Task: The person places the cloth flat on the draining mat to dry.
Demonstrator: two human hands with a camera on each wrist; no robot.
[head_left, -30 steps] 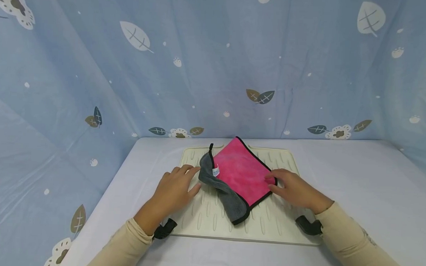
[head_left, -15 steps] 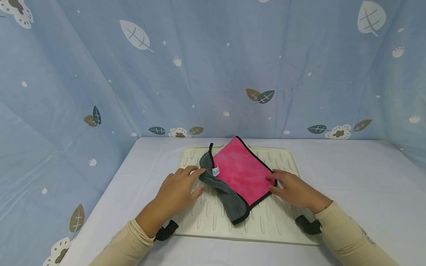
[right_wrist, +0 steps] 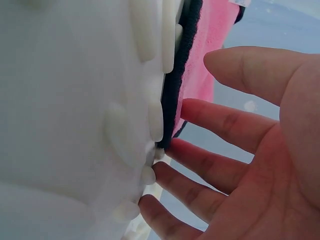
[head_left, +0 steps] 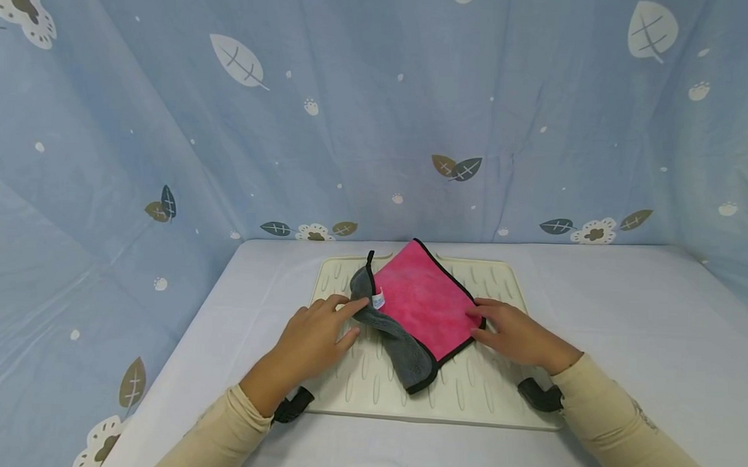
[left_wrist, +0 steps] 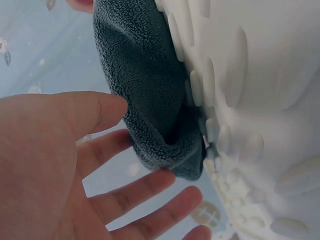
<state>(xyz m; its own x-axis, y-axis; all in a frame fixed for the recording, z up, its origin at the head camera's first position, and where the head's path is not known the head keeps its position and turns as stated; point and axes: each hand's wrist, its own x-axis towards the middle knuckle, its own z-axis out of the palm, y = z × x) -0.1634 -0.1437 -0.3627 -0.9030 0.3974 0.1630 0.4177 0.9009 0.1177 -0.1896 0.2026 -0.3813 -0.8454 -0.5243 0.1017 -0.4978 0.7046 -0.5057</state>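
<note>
Here's your cloth, a pink square at the centre of the cream mat, its grey underside rolled up in a fold from nine to six o'clock. Your left hand comes in at nine, fingers loosely spread, fingertips at that fold, no grip taken. Your right hand sits at three, fingers extended, index touching the pink face by the corner, thumb apart; nothing pinched there either. Best play, I'd judge: slip the left fingers beneath the fold, bring the thumb down over it, and keep the right corner lightly pressed, or the whole cloth may skid. Work evenly, since plush like this probably springs back. Now the textures: the grey is a deep, nubbly pile, the pink smoother and velvety, black binding hemming the edges. There's a loop at eleven, and raised oblong ribs stud the mat.
</note>
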